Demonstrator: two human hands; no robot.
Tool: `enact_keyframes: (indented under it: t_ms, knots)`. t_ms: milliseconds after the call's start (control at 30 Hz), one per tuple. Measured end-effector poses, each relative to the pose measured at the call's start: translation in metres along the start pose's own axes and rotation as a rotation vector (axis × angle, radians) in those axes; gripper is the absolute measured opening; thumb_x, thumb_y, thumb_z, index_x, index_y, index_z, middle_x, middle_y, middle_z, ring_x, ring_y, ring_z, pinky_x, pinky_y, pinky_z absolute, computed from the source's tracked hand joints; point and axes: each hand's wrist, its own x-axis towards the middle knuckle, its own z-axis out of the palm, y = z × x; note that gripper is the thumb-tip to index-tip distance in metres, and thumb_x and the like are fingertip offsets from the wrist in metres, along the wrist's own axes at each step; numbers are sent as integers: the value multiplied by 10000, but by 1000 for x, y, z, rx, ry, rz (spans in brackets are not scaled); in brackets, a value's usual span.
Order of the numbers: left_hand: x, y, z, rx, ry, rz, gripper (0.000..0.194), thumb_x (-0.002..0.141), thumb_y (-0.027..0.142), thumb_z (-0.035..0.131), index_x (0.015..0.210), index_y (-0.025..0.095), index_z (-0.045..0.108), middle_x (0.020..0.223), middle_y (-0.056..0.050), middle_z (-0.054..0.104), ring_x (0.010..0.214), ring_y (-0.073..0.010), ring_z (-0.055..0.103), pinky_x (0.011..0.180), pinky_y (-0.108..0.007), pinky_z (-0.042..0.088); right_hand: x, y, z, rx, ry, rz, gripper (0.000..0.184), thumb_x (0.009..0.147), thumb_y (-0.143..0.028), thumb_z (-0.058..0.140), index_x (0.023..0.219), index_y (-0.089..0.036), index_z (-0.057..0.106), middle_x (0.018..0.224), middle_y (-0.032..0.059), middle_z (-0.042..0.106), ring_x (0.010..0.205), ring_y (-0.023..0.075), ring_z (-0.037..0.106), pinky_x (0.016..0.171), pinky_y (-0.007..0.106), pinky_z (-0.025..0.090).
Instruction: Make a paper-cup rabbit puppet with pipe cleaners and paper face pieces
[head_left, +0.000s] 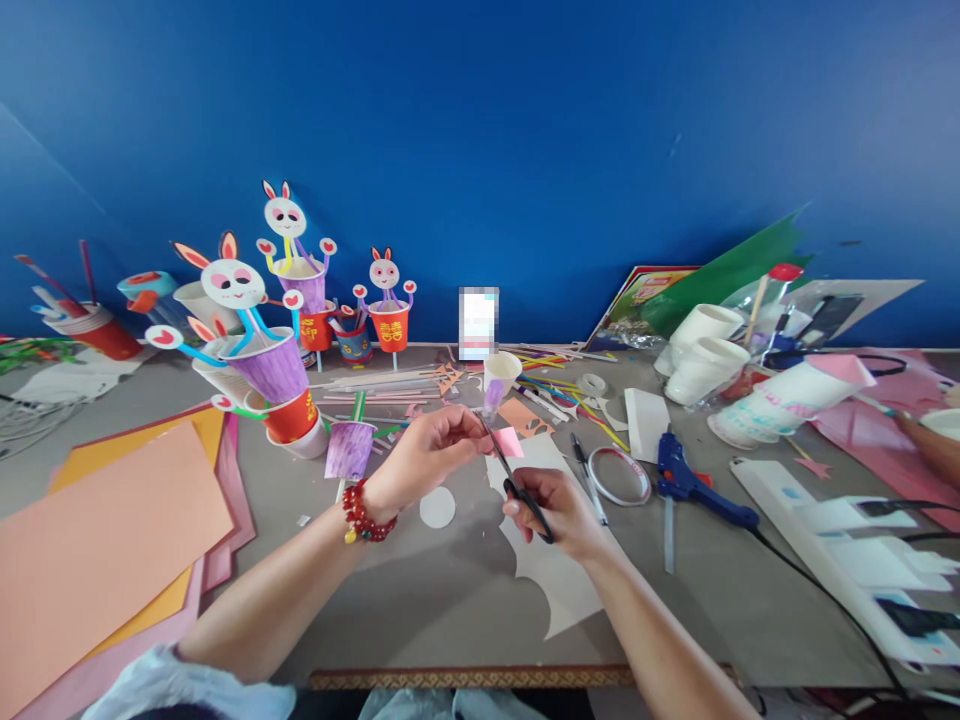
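Note:
My right hand (pixel 551 508) grips a pair of black-handled scissors (pixel 531 512), whose blades point up and left toward my other hand. With a beaded red bracelet at its wrist, my left hand (pixel 442 442) pinches the edge of a small pink piece of paper (pixel 510 442) beside the blades. Whether the blades touch the paper I cannot tell. Below my left hand lies a white paper disc (pixel 437 508). A white sheet with scalloped cut edges (pixel 559 590) lies under and beside my right hand. A purple-coloured paper cup (pixel 350 450) lies left of my left hand.
Paper-cup rabbits (pixel 274 365) stand at the left behind stacked coloured paper (pixel 112 520). To the right are a blue glue gun (pixel 694 480), a tape roll (pixel 619 476), a pen (pixel 589 478) and a power strip (pixel 825 560). Another person's hand (pixel 930 450) shows at the right edge.

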Motion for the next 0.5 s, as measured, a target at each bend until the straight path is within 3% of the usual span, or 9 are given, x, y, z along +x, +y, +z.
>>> enact_keyframes:
  t_ms: [167, 300, 400, 500]
  knots:
    - [2, -6, -2, 48, 8, 16, 110, 822, 253, 637, 776, 163, 594, 751, -1, 637, 680, -104, 555, 627, -225, 389, 2, -1, -1, -38, 28, 19, 407, 672, -457, 767, 556, -201, 473, 414, -51, 508, 360, 83, 435, 393, 202, 271]
    - [8, -22, -5, 111, 34, 22, 63, 839, 218, 571, 794, 174, 583, 777, -3, 659, 631, -100, 547, 599, -232, 391, 2, 0, -3, -9, -12, 20, 421, 727, -536, 712, 587, -185, 526, 425, -29, 549, 379, 88, 451, 414, 207, 266]
    - [15, -36, -8, 320, 123, 129, 57, 832, 187, 558, 780, 185, 580, 985, -42, 703, 835, -156, 633, 710, -268, 447, 2, 1, -3, 81, -58, 23, 473, 803, -616, 609, 655, -168, 569, 489, 8, 620, 362, 62, 362, 401, 206, 215]
    - [20, -42, -11, 530, 189, 239, 94, 829, 193, 589, 735, 188, 576, 1022, -54, 694, 1006, -210, 622, 826, -315, 456, 2, 0, 0, 116, -94, 35, 482, 840, -628, 562, 729, -160, 594, 551, 36, 667, 349, 49, 284, 383, 210, 172]
